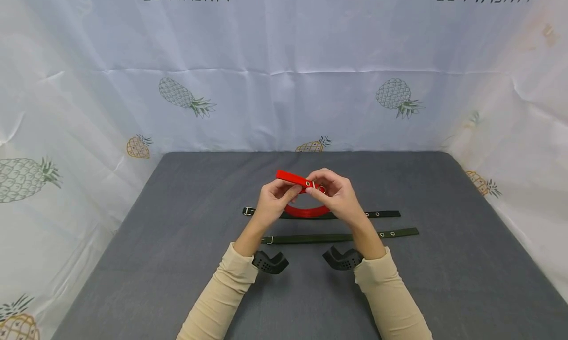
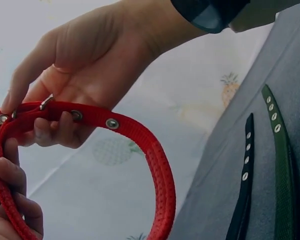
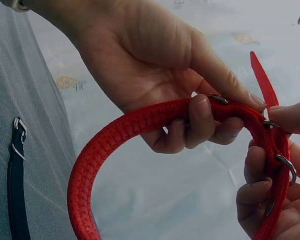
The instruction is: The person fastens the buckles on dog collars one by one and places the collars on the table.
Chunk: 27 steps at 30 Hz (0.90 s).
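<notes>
Both hands hold a red collar [image 1: 307,212] above the table, bent round into a loop with its ends overlapping. My left hand [image 1: 271,201] pinches the strap near its free end, which sticks out past the fingers to the left. On the other side my right hand [image 1: 339,194] grips the padded part beside the metal buckle [image 3: 270,123]. Fingers of both hands meet at the overlap and partly hide the buckle. A metal D-ring [image 3: 287,169] hangs close to the left fingers in the right wrist view. Metal eyelets [image 2: 112,123] line the strap.
A black collar [image 1: 388,214] lies straight across the grey table [image 1: 199,192], its buckle to the left. Nearer me, a dark green collar [image 1: 310,238] lies roughly parallel to it. A pineapple-print curtain [image 1: 284,103] hangs behind and at both sides.
</notes>
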{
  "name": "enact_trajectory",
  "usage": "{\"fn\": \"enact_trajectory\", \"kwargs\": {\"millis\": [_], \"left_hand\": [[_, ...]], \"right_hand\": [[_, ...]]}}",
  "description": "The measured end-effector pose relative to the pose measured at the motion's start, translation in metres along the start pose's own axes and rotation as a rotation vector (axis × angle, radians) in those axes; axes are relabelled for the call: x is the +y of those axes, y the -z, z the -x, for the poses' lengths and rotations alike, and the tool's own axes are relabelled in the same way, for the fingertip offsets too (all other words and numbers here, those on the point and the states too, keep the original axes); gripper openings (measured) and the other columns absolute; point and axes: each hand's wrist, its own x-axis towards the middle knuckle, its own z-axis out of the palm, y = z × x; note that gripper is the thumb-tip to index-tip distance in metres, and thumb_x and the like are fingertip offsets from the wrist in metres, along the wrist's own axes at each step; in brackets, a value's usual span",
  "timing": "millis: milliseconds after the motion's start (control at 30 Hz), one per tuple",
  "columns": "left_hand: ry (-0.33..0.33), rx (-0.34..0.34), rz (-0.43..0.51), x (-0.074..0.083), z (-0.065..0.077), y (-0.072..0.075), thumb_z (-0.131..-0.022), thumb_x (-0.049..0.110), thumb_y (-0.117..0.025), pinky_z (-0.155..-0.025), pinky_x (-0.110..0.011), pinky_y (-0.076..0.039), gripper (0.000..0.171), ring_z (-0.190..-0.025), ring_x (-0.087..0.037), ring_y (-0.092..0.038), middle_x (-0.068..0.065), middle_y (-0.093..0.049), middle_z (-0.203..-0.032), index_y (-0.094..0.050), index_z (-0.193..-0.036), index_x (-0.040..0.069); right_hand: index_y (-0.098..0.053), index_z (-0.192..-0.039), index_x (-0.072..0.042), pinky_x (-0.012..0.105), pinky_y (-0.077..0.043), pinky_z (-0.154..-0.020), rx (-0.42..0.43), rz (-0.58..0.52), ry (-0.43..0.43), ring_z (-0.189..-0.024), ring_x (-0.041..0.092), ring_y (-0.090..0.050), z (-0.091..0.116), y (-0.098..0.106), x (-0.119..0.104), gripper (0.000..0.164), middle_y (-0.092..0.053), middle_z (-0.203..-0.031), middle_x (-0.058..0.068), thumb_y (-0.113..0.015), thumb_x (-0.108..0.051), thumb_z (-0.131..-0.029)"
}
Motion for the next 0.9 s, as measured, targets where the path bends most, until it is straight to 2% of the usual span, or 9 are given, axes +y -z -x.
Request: {"fn": "enact_trajectory", "kwargs": {"millis": [167, 333, 567, 700, 900], "left_hand": [[0.010, -0.010, 0.000, 0.001, 0.000, 0.001, -0.088, 0.038, -0.067, -0.065, -0.017, -0.046, 0.057, -0.066, -0.002, -0.051, 0.013, -0.057, -0.074, -0.059, -0.103, -0.016], [0.029, -0.009, 0.003, 0.000, 0.000, 0.001, -0.089, 0.035, -0.067, -0.064, -0.019, -0.044, 0.053, -0.067, -0.003, -0.049, 0.013, -0.058, -0.078, -0.059, -0.104, -0.015], [0.024, -0.008, 0.024, 0.001, 0.001, 0.001, -0.091, 0.032, -0.066, -0.063, -0.018, -0.040, 0.050, -0.064, -0.004, -0.045, 0.013, -0.055, -0.073, -0.058, -0.102, -0.016], [0.018, -0.007, 0.027, 0.002, 0.001, 0.002, -0.092, 0.027, -0.065, -0.064, -0.018, -0.040, 0.048, -0.065, -0.003, -0.044, 0.013, -0.056, -0.074, -0.058, -0.105, -0.018], [0.057, 0.001, 0.009, 0.006, 0.001, 0.002, -0.093, 0.023, -0.065, -0.068, -0.017, -0.043, 0.044, -0.071, 0.000, -0.050, 0.020, -0.064, -0.083, -0.060, -0.107, -0.018]], "right_hand": [[-0.061, -0.103, 0.009, 0.024, -0.036, -0.053, 0.010, -0.008, 0.037, -0.069, 0.007, -0.046, -0.001, -0.004, 0.000, 0.018, -0.060, -0.093, -0.013, -0.065, -0.002, -0.089], [-0.061, -0.103, 0.009, 0.021, -0.038, -0.053, 0.017, -0.016, 0.020, -0.068, 0.005, -0.048, -0.001, -0.005, 0.001, 0.020, -0.062, -0.086, -0.014, -0.066, -0.004, -0.090], [-0.060, -0.106, 0.011, 0.016, -0.051, -0.067, 0.019, -0.031, 0.032, -0.076, 0.003, -0.056, -0.001, -0.007, 0.004, 0.023, -0.064, -0.093, -0.016, -0.065, -0.006, -0.091], [-0.057, -0.108, 0.013, 0.016, -0.054, -0.075, 0.014, -0.053, 0.054, -0.082, 0.001, -0.059, -0.001, -0.009, 0.005, 0.024, -0.064, -0.097, -0.017, -0.063, -0.005, -0.092], [-0.054, -0.109, 0.015, 0.014, -0.054, -0.079, 0.001, -0.079, 0.059, -0.088, -0.001, -0.060, 0.000, -0.011, 0.005, 0.027, -0.062, -0.101, -0.017, -0.061, -0.006, -0.093]]}}
